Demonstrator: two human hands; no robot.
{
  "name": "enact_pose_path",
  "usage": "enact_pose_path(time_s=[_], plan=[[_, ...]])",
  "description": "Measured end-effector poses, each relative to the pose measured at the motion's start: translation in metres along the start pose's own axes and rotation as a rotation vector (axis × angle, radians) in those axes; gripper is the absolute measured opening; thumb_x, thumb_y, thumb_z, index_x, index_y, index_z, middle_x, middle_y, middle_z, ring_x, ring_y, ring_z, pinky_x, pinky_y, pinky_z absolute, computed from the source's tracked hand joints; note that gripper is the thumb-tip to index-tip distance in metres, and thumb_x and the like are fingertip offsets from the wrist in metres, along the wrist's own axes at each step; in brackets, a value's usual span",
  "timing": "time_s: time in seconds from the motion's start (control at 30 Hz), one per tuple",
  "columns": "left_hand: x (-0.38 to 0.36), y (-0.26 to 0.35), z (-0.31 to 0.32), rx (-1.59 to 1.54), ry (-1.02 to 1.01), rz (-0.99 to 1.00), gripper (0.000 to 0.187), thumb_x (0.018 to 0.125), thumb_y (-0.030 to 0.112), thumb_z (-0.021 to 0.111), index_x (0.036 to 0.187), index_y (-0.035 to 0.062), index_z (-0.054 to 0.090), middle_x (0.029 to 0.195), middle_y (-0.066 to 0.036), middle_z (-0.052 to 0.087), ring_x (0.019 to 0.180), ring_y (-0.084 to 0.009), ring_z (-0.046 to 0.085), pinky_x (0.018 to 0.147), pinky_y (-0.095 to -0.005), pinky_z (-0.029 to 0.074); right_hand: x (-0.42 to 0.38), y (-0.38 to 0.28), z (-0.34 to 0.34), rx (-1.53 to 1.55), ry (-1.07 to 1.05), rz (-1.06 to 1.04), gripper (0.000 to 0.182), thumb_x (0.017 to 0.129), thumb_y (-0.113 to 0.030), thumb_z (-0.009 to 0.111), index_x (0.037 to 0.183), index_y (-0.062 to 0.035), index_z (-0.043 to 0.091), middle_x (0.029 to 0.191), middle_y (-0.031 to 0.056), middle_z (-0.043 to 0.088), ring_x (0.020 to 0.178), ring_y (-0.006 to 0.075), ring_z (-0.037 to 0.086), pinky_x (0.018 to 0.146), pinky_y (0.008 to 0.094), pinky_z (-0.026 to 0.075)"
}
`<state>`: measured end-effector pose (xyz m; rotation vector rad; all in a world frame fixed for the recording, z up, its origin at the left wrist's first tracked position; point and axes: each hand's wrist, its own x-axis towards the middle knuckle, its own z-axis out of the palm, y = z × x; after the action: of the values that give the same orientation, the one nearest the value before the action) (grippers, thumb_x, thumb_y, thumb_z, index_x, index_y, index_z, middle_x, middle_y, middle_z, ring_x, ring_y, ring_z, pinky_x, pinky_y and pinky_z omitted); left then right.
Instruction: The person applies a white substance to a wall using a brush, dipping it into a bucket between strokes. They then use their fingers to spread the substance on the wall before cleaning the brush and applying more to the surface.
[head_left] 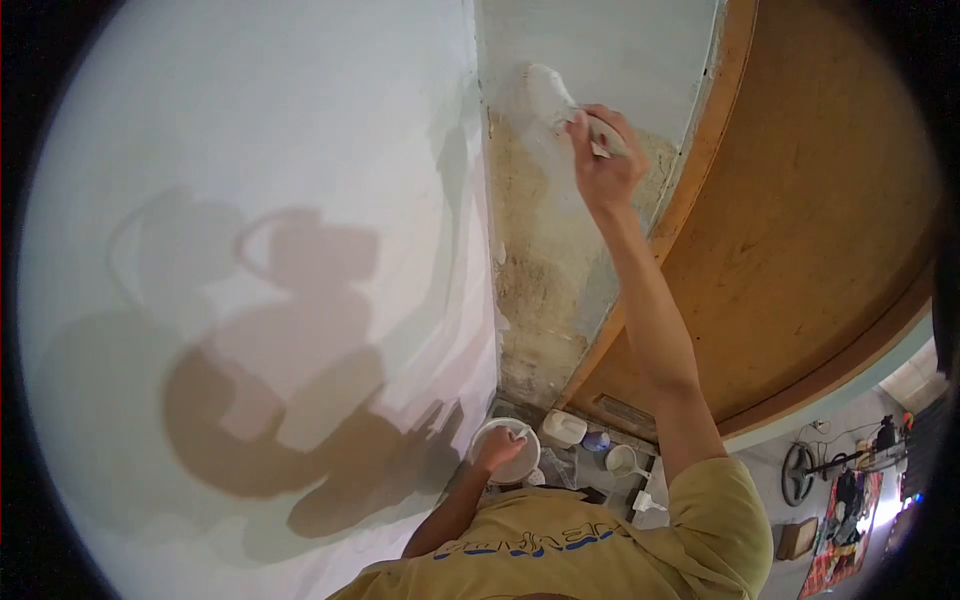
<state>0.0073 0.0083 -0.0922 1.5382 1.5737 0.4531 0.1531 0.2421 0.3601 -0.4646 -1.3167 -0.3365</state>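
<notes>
My right hand (pixel 610 165) is raised to the narrow wall section beside the door and grips the handle of a paintbrush (pixel 603 136). White-coated bristles press against the wall (pixel 545 250), where pale paint meets bare, stained yellowish plaster. Lower down, my left hand (pixel 498 448) is over a round white bucket (pixel 479 438) with whitish contents. Its fingers are closed around a small pale piece, which I cannot identify as a tool or the bucket's handle.
A wooden door (pixel 790 200) and its frame (pixel 728 75) border the strip on the right. Left is a white wall (pixel 300 100) with shadows. On the floor are a white jug (pixel 565 428), a blue container (pixel 596 441) and a white dipper (pixel 622 460).
</notes>
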Motion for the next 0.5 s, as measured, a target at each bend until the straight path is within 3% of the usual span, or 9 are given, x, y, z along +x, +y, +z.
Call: enact_pose_path(time_s=[0.17, 0.3, 0.43, 0.5], plan=[[0.005, 0.01, -0.005, 0.011, -0.014, -0.005, 0.042, 0.072, 0.041, 0.069, 0.069, -0.0005, 0.065, 0.073, -0.021, 0.066, 0.072, -0.0358, 0.066, 0.068, -0.0451, 0.051, 0.004, -0.003, -0.08, -0.087, 0.027, -0.012, 0.01, 0.083, -0.004, 0.07, 0.091, 0.0005, 0.067, 0.082, 0.0089, 0.067, 0.068, 0.0129, 0.062, 0.057, 0.0238, 0.049], [0.01, 0.024, -0.008, 0.056, -0.143, -0.073, 0.043, 0.072, 0.042, 0.069, 0.075, -0.0011, 0.066, 0.076, -0.022, 0.067, 0.075, -0.0372, 0.067, 0.069, -0.0455, 0.051, 0.008, -0.043, -0.146, -0.438, 0.057, -0.175, 0.013, 0.083, -0.002, 0.07, 0.09, 0.0075, 0.066, 0.085, 0.0158, 0.068, 0.069, 0.0166, 0.064, 0.059, 0.0252, 0.052], [0.019, 0.019, 0.003, 0.066, -0.199, -0.04, 0.044, 0.073, 0.042, 0.069, 0.078, -0.0017, 0.066, 0.076, -0.023, 0.066, 0.076, -0.0385, 0.066, 0.069, -0.0453, 0.052, 0.003, -0.069, -0.166, -0.327, 0.187, -0.069, 0.014, 0.087, -0.001, 0.065, 0.091, 0.0117, 0.062, 0.084, 0.0187, 0.068, 0.072, 0.0202, 0.066, 0.061, 0.0273, 0.055], [0.024, 0.019, 0.008, 0.105, -0.226, 0.058, 0.045, 0.073, 0.042, 0.069, 0.078, -0.0021, 0.066, 0.076, -0.024, 0.066, 0.076, -0.0391, 0.066, 0.069, -0.0451, 0.052, 0.002, -0.076, -0.16, -0.151, 0.272, 0.015, 0.016, 0.09, -0.002, 0.058, 0.091, 0.0144, 0.059, 0.086, 0.0211, 0.066, 0.065, 0.024, 0.067, 0.06, 0.0325, 0.06]])
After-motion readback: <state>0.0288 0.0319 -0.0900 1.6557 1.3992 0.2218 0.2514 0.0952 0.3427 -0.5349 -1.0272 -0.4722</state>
